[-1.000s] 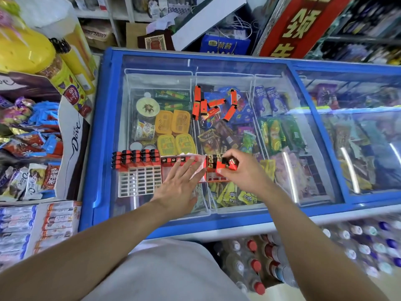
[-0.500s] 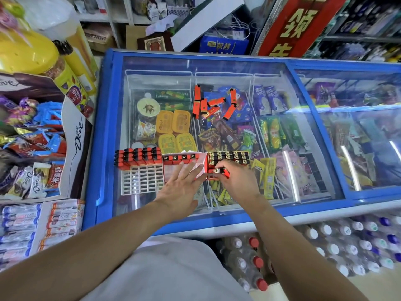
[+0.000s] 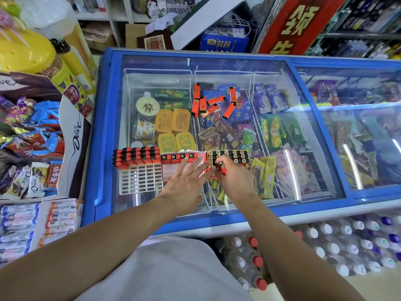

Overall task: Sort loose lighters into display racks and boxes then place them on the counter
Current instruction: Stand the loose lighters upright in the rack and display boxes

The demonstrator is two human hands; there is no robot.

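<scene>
Several loose orange lighters [image 3: 213, 102] lie scattered on the glass lid of a blue freezer [image 3: 104, 135]. Nearer me stand a white grid rack [image 3: 141, 178] with orange lighters along its far rows, a middle rack or box [image 3: 173, 168] with one row of lighters, and a red box [image 3: 235, 156] packed with lighters. My left hand [image 3: 184, 185] rests flat with straight fingers on the middle rack. My right hand [image 3: 234, 178] pinches one orange lighter [image 3: 222, 169] at the red box's near edge.
Chocolate and candy packs [image 3: 28, 148] fill a display at the left, with a yellow jar [image 3: 23, 48] above. Water bottles [image 3: 325, 242] stand on the floor under the freezer's front edge. A red sign [image 3: 299, 22] leans behind. Frozen goods show through the glass.
My right hand has drawn back from the far right of the red box to its near edge with the lighter. The left hand has stayed flat on the middle rack.
</scene>
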